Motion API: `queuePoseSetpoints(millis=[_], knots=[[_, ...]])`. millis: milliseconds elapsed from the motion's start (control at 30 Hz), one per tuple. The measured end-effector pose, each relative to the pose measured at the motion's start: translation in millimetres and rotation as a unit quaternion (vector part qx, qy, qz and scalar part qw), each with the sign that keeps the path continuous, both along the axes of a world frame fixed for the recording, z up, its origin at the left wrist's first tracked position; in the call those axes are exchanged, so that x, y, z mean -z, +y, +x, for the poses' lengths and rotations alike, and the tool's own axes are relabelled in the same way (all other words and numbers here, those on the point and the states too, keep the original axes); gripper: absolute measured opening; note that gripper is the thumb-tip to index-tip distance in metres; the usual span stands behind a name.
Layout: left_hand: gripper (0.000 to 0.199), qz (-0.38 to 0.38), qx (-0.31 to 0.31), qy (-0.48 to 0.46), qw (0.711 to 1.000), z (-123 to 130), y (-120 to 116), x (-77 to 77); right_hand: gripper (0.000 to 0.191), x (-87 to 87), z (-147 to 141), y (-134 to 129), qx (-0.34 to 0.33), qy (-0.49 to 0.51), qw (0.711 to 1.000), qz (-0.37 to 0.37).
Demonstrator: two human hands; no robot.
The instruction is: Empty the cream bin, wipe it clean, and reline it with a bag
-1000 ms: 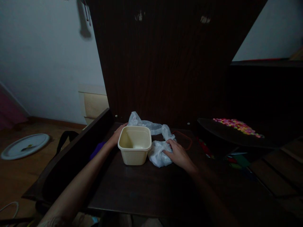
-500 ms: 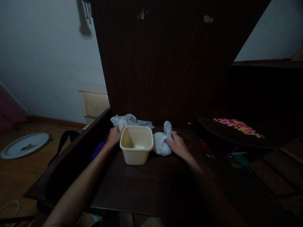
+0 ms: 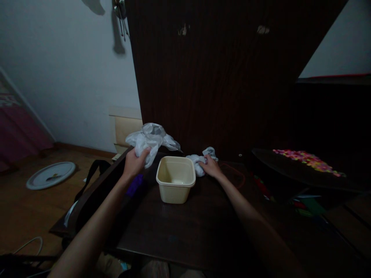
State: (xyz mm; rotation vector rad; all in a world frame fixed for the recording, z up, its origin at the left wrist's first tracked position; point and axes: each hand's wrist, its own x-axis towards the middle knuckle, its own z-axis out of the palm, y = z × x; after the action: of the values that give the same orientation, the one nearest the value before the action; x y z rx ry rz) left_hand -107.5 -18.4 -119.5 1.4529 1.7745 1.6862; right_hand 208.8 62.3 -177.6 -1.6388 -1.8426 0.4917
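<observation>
A cream square plastic tub (image 3: 175, 193) stands upright on the dark wooden seat (image 3: 162, 231), its inside bare. Left of it, my left hand (image 3: 135, 163) grips a crumpled white plastic bag (image 3: 150, 141), raised above the seat with its loose part spreading to the right. My right hand (image 3: 211, 166), behind and right of the tub, has its fingers closed on a second white plastic bag (image 3: 197, 165). That bag is bunched at the neck and rests on the seat close to the tub's back right side. What the bags contain is hidden.
A tall dark wooden panel (image 3: 214, 85) rises behind the seat. On the left runs a raised wooden side (image 3: 95, 193), with a purple item (image 3: 135, 184) inside it. Pink and yellow small pieces (image 3: 307, 162) lie on a dark surface at right. A round white lid-like disc (image 3: 50, 175) is on the floor.
My left hand has lifted its bag up from behind the tub. The right hand has pushed its bag farther back, toward the panel. The camera view has shifted left.
</observation>
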Motion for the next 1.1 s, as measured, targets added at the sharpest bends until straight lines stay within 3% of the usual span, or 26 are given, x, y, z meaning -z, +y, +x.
queuePoseSetpoints(millis=[100, 233, 333, 400, 467, 567, 733, 900, 1100], knots=[[0.043, 0.021, 0.024, -0.014, 0.999, 3, -8, -14.5, 0.042, -9.0, -1, -7, -0.004, -0.004, 1.000, 0.030], [0.041, 0.052, 0.075, -0.052, 0.995, 7, -12, -31.9, 0.044, -39.8, -10, -16, -0.029, 0.022, 0.997, 0.073], [0.042, 0.061, 0.116, -0.090, 0.987, 13, -11, -40.6, 0.045, -67.2, -27, -25, -0.091, 0.071, 0.991, 0.074], [0.044, 0.059, 0.141, -0.116, 0.981, 19, -9, -43.6, 0.053, -82.5, -40, -31, -0.180, 0.192, 0.964, 0.044], [0.047, 0.058, 0.162, -0.133, 0.976, 24, -8, -44.7, 0.059, -93.3, -52, -34, -0.214, 0.246, 0.944, 0.058], [0.054, 0.058, 0.179, -0.143, 0.972, 26, -5, -44.9, 0.059, -101.6, -64, -28, -0.201, 0.277, 0.936, 0.083], [0.068, 0.060, 0.163, -0.170, 0.970, 13, -3, -45.0, 0.018, -107.1, -61, -12, -0.176, 0.307, 0.931, 0.095], [0.074, 0.048, 0.124, -0.180, 0.975, -6, 4, -41.6, 0.021, -119.2, -41, -12, -0.149, 0.353, 0.914, 0.131], [0.069, 0.056, 0.123, -0.169, 0.976, -19, 12, -41.2, 0.023, -140.8, -20, -15, -0.159, 0.421, 0.879, 0.160]])
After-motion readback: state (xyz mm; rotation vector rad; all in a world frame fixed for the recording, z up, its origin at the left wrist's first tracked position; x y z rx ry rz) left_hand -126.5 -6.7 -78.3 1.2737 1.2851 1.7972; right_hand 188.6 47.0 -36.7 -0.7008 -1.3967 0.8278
